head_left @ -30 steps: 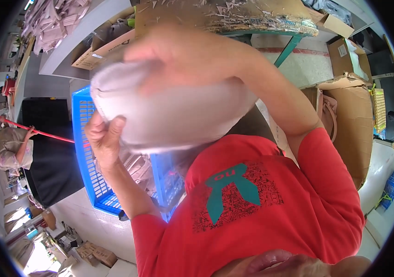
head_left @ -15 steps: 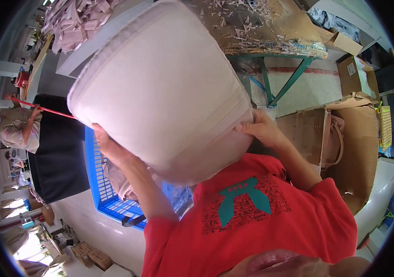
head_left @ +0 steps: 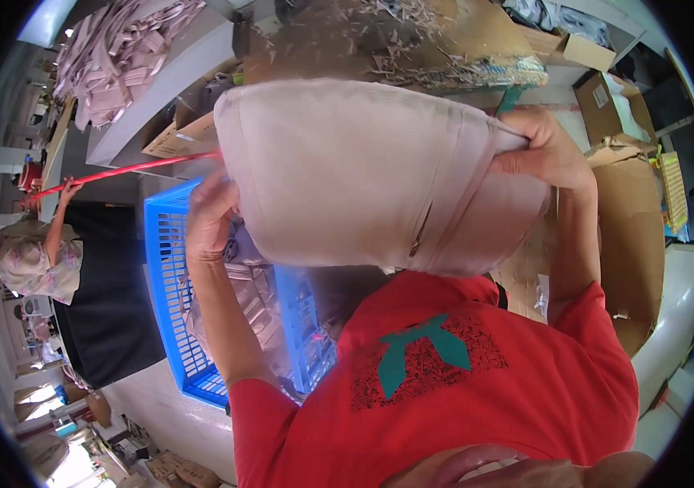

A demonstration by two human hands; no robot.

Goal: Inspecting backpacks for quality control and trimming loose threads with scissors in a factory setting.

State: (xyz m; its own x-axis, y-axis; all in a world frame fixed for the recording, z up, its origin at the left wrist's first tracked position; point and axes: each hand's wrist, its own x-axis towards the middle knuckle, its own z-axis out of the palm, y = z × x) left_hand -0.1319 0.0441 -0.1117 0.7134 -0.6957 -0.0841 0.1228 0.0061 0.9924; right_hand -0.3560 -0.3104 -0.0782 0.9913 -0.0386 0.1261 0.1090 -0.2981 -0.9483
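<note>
A large pale beige bag (head_left: 339, 175) is held up in front of my chest, lying crosswise. Its sides look soft, and a seamed strip with a narrow dark slit runs down its right part. My left hand (head_left: 212, 213) is closed on the bag's left edge; some of its fingers are hidden behind it. At the upper right corner, my right hand (head_left: 549, 154) pinches the bag's edge between thumb and fingers. The bag's far side cannot be seen.
Below left stands a blue plastic crate (head_left: 192, 378) with pinkish pieces inside. A scrap-strewn worktable (head_left: 314, 53) is ahead, and a cardboard box (head_left: 628, 236) stands right. A pile of pink strips (head_left: 123, 65) lies far left. Another person (head_left: 34, 252) holds a red pole (head_left: 135, 166).
The bag has turned and come lower, now lying crosswise. My right hand has risen to its upper right corner; my left hand has moved slightly up. The other person's red pole has shifted.
</note>
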